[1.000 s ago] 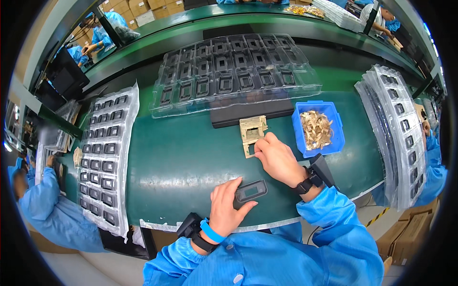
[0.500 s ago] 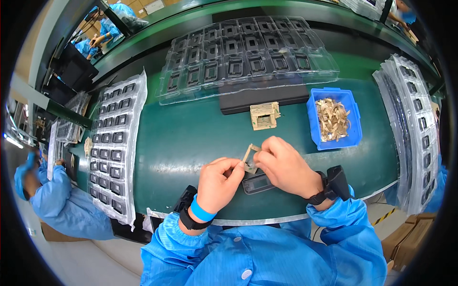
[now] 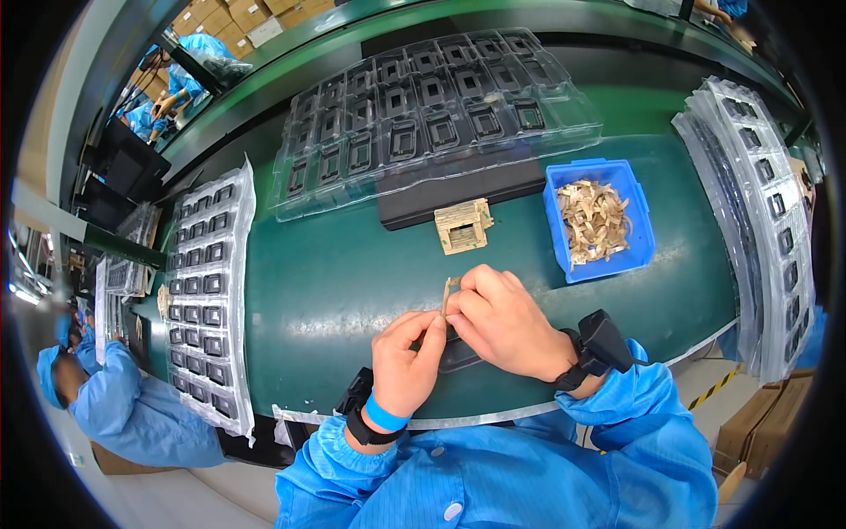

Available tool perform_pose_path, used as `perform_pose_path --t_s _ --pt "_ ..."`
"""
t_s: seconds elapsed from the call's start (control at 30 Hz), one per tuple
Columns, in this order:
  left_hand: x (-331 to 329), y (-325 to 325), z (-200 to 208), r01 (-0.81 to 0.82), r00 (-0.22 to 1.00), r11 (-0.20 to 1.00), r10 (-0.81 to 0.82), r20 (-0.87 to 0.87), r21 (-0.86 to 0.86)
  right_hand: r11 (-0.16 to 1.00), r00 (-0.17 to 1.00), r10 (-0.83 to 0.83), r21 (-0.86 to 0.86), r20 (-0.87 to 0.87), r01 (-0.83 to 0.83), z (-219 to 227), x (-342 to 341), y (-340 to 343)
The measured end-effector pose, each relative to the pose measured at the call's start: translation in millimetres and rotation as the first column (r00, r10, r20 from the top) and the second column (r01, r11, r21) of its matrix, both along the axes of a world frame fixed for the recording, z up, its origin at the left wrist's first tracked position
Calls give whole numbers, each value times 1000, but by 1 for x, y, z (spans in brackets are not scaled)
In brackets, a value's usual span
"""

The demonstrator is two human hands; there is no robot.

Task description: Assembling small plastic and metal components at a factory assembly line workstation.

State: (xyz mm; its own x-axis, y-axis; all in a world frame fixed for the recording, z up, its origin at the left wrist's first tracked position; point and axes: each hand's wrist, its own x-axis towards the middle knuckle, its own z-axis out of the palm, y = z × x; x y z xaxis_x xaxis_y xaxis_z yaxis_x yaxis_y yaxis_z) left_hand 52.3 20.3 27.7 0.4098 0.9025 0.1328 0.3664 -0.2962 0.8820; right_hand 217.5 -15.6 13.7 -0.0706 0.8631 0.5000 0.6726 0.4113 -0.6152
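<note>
Between my hands, above the table, is a thin tan paper-like frame (image 3: 447,294), seen nearly edge-on. My left hand (image 3: 407,360) pinches its lower end between thumb and forefinger. The fingers of my right hand (image 3: 504,316) are closed on its upper right side, and they hide part of it. Below them a dark rectangular part (image 3: 460,356) lies on the table, mostly covered by my right hand. Beyond my hands sits a stack of similar tan frames (image 3: 449,216) with an opening in the middle.
A blue bin (image 3: 650,236) of curled tan strips (image 3: 592,216) stands right. Clear plastic trays of black frames (image 3: 404,141) lie at the back, partly over a dark flat box (image 3: 414,212). More trays line the left (image 3: 218,251) and right (image 3: 765,176). A co-worker (image 3: 132,406) sits far left.
The tan frame has turned from showing its open shape to nearly edge-on. My right hand has shifted over the dark part, covering more of it. The whole view has shifted slightly.
</note>
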Motion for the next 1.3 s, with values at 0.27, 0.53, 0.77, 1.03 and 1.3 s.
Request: perform_pose_path --t_s 0.27,0.53,0.77,1.03,1.3 --pt "-4 -5 3 9 980 934 63 189 -358 986 979 -47 169 199 13 9 -5 -2" --pt "0 -6 8 -2 934 904 155 323 -428 959 983 -162 248 82 137 30 6 -17" --pt "2 -7 11 22 955 912 102 278 -411 836 844 -529 114 -90 537 54 84 -30" --pt "23 -12 21 130 960 909 -15 280 -397 793 769 -606 -67 -203 606 49 100 -46" --pt "41 -16 25 247 954 918 -173 246 -310 851 579 -354 -510 -734 -126 57 66 -54"
